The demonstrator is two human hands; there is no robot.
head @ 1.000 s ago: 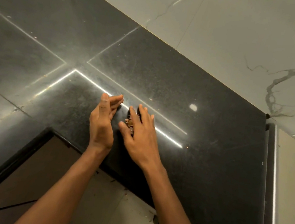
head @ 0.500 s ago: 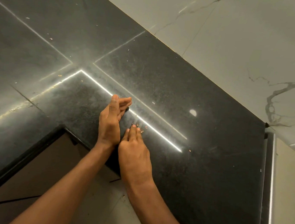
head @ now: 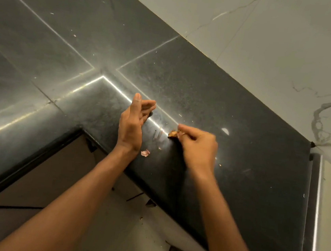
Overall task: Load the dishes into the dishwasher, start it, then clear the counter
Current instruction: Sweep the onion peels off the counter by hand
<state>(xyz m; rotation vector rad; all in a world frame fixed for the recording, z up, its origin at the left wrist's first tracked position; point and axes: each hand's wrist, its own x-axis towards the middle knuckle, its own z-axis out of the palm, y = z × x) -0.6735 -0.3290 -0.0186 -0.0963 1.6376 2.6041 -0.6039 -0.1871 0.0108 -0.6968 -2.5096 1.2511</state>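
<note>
Both my hands rest on a black stone counter at its inner corner. My left hand stands on its edge, fingers straight and together, palm facing right like a wall. To its right, my right hand is blurred and has its fingertips pinched on a small brown food scrap. A pale pink scrap lies loose on the counter between the two wrists. Tiny crumbs are scattered between the hands.
A marble-patterned wall runs along the counter's far side. The counter ends at a metal-edged side on the right. Below the front edge I see brown cabinet fronts and a pale floor with a few bits on it.
My right hand has moved right, away from the left hand, and now pinches a scrap. The left hand has kept its upright pose. A pink scrap lies uncovered between them.
</note>
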